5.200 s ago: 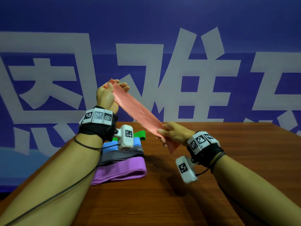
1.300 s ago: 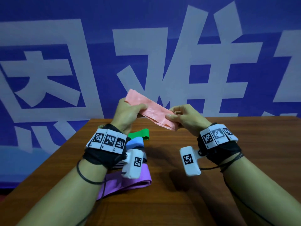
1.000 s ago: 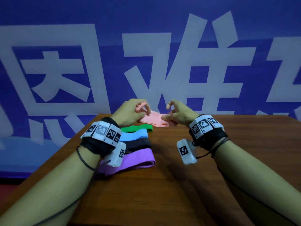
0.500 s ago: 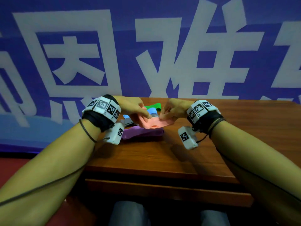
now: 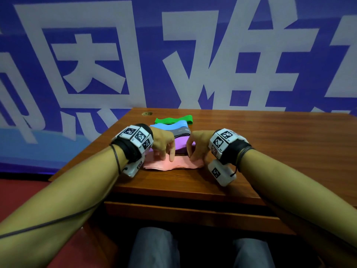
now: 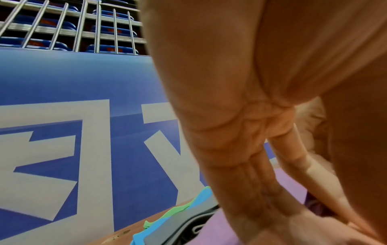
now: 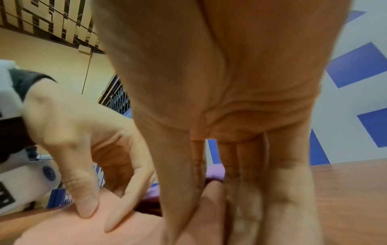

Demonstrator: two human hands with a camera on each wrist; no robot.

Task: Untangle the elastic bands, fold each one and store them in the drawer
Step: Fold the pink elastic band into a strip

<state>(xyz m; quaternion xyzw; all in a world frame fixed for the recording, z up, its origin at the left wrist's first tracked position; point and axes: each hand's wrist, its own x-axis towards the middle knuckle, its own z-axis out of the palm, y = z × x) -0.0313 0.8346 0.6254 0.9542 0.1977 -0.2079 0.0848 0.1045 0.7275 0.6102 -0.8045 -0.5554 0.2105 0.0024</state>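
A pink elastic band (image 5: 170,165), folded flat, lies on the wooden table (image 5: 280,151) near its front edge, just in front of a purple band (image 5: 181,144). My left hand (image 5: 168,156) presses its straight fingertips (image 7: 87,210) down on the band's left half (image 7: 79,230). My right hand (image 5: 193,156) stands on the band's right end, with thumb and fingers pinching the pink fold (image 7: 211,194) between them. Behind lie folded grey (image 5: 180,131), blue (image 5: 170,125) and green (image 5: 173,119) bands in a row.
A drawer front (image 5: 183,210) runs under the table's front edge, above my knees (image 5: 152,246). A blue banner with white characters (image 5: 193,55) stands right behind the table. The table's left edge is close to the bands; bare wood stretches to the right.
Both hands have come toward me and lowered the pink band from beside the stack onto the table in front of the purple band. The view has tilted down.
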